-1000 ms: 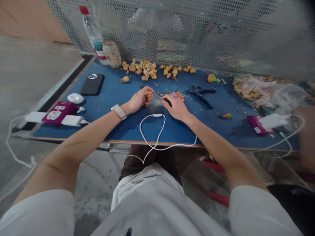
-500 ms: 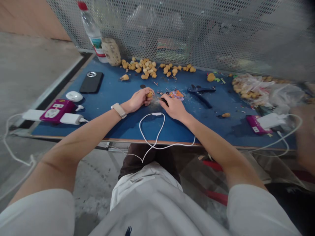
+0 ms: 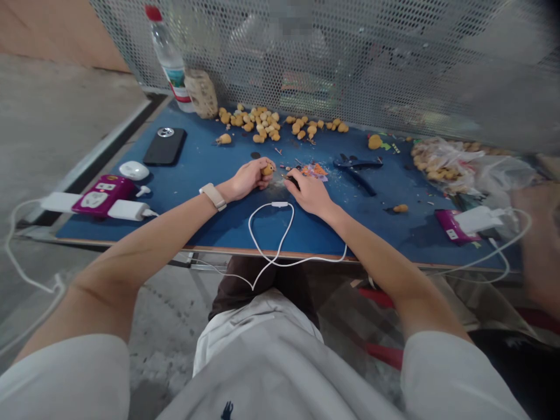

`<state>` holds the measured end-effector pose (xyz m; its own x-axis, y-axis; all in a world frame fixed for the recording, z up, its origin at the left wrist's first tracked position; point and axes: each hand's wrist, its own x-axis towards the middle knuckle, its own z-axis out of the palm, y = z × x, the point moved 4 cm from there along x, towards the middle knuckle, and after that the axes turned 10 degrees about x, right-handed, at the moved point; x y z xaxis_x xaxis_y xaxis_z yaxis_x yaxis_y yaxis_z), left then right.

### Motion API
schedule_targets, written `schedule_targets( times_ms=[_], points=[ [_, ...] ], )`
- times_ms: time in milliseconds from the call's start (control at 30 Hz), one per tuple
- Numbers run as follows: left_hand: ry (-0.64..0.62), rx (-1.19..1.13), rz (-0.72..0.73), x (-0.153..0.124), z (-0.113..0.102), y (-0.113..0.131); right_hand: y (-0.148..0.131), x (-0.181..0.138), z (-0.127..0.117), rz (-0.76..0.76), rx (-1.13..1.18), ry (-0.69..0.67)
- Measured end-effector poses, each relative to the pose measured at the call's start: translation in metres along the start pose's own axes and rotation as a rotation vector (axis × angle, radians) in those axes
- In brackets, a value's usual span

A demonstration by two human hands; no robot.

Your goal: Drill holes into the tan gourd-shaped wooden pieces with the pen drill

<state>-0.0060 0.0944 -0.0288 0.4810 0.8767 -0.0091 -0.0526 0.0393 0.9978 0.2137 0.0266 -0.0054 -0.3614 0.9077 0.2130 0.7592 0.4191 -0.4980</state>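
My left hand [image 3: 248,177] is closed around a small tan rounded piece [image 3: 266,170] held just above the blue table [image 3: 210,216]. My right hand [image 3: 307,191] is closed on a thin dark-handled tool [image 3: 292,179] whose tip points at that piece. The two hands nearly touch at the table's middle. A heap of similar tan pieces [image 3: 262,121] lies at the back, and orange scraps [image 3: 315,170] lie just beyond my right hand. A pale watch [image 3: 213,196] is on my left wrist.
At the left are a black phone [image 3: 164,146], a white earbud case [image 3: 134,170] and a purple power strip [image 3: 101,195]. A water bottle [image 3: 168,55] stands at the back. Dark pliers [image 3: 356,165], a plastic bag of pieces [image 3: 446,160] and another person's arm [image 3: 540,245] are at the right. A white cable [image 3: 273,233] loops over the front edge.
My right hand has drawn closer to the left, bringing the tool tip up to the piece. Both hands stay in the same spot on the table.
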Motion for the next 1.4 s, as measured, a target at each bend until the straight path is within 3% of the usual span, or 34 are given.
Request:
schedule_targets(
  times_ms=[1400],
  points=[
    [0.034, 0.014, -0.002, -0.0008, 0.0021, 0.0009, 0.0009, 0.0004, 0.0015, 0.007, -0.015, -0.006]
  ],
)
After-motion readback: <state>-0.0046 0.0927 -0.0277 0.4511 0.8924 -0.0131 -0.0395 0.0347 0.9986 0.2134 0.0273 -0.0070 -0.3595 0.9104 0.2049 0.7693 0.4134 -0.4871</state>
